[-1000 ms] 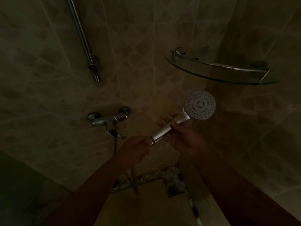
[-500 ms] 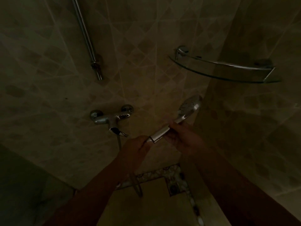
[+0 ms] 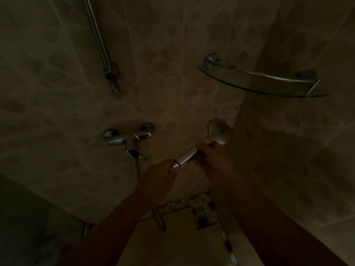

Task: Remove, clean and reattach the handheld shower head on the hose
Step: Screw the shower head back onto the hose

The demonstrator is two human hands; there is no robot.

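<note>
The chrome shower head (image 3: 219,132) is in the middle of the dim view, its smooth back turned toward me. My right hand (image 3: 213,160) grips its handle (image 3: 187,157) just below the head. My left hand (image 3: 159,177) holds the hose end at the handle's lower tip; the joint itself is hidden by my fingers. The hose (image 3: 137,169) hangs from the wall mixer (image 3: 130,140) and loops down near the floor (image 3: 160,219).
A chrome riser rail (image 3: 99,43) runs up the tiled wall at the upper left. A glass corner shelf (image 3: 265,81) with a chrome rail sits at the upper right. Below are the shower tray and a mosaic border with a floor drain (image 3: 201,219).
The shower head has turned about its handle: its white spray face pointed at me a second ago, and its back faces me now. Both hands have stayed at the handle.
</note>
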